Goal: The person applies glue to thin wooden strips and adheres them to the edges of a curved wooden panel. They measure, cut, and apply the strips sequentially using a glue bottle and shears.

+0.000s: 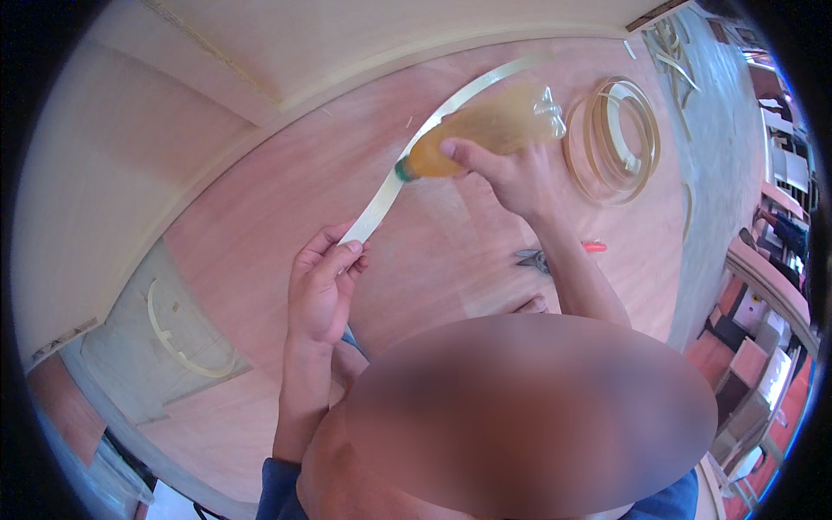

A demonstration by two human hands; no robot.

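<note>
The right hand (511, 180) grips a clear plastic bottle (472, 134) tilted neck-down, amber liquid filling its neck end; the upper level is blurred. Its green cap (403, 169) is at the pale strip (377, 211), whose near end the left hand (325, 282) pinches above the pinkish board (416, 286).

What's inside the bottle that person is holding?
Amber contents show through the clear bottle, deepest-coloured near its green cap; whatever lies behind the right hand is covered.
</note>
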